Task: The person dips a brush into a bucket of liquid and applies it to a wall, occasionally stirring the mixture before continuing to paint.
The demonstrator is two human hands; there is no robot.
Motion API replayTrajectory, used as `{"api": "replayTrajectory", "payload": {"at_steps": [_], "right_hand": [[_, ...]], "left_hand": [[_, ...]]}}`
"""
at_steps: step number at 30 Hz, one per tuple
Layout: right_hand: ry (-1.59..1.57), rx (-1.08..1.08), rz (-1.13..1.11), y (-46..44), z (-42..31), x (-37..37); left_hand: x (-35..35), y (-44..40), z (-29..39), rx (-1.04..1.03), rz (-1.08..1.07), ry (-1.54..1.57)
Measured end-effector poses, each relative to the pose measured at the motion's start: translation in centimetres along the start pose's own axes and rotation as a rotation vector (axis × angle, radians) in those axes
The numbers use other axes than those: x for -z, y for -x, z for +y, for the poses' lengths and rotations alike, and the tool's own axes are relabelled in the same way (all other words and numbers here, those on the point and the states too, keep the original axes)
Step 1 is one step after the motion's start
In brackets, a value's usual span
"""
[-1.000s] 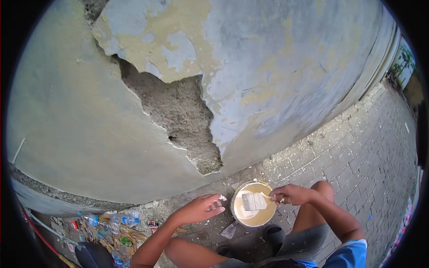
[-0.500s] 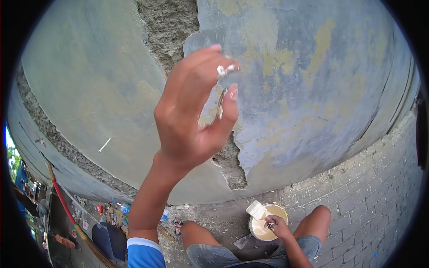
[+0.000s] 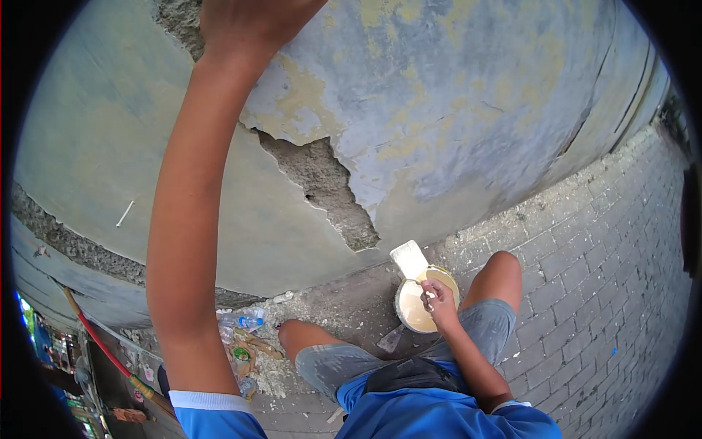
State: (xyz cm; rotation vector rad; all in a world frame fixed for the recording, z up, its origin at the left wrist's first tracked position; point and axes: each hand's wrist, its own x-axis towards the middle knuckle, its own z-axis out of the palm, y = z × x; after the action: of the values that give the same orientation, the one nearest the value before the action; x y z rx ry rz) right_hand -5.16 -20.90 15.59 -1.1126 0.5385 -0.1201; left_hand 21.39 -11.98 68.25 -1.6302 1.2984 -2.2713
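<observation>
My left hand (image 3: 256,22) is raised to the top edge of the view against the wall (image 3: 453,139), its fingers cut off by the frame. Below it, a jagged patch of bare, rough concrete (image 3: 322,179) shows where the grey coating has broken away. My right hand (image 3: 439,301) is closed round the handle of a flat paintbrush (image 3: 408,259) with a wide, cream-white head. The brush is tilted over the rim of a round bucket (image 3: 455,282), which holds cream-coloured paint and stands between my knees.
A flat triangular blade (image 3: 391,339) lies left of the bucket. Plastic bottles (image 3: 248,319) and litter lie at the wall's foot. A broom with a red handle (image 3: 99,327) leans at the left. Grey paving (image 3: 585,293) runs along the right.
My left hand has moved up, from the middle of the view to its top edge. The view has shifted, with wall and bucket higher in it. My right hand still holds the brush.
</observation>
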Motion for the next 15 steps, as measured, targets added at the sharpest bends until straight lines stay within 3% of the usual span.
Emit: {"api": "replayTrajectory", "payload": {"at_steps": [4,7,8,11,15], "right_hand": [[0.072,0.069,0.039,-0.9,-2.1,-1.7],[-0.029,0.098,0.042,-0.9,-4.5,-3.3],[-0.031,0.106,0.049,-1.2,-5.1,-3.6],[-0.028,0.281,0.064,-2.6,-7.9,-5.3],[-0.080,0.298,0.057,-2.0,-13.6,-6.6]], "left_hand": [[-2.3,0.5,-0.7,-0.068,0.161,-0.032],[-0.7,0.4,0.0,0.009,-0.008,0.001],[-2.8,0.6,-0.8,-0.067,0.198,0.035],[-2.4,0.7,-0.5,-0.063,0.143,-0.077],[-3.1,1.0,-0.7,-0.056,0.172,-0.045]]}}
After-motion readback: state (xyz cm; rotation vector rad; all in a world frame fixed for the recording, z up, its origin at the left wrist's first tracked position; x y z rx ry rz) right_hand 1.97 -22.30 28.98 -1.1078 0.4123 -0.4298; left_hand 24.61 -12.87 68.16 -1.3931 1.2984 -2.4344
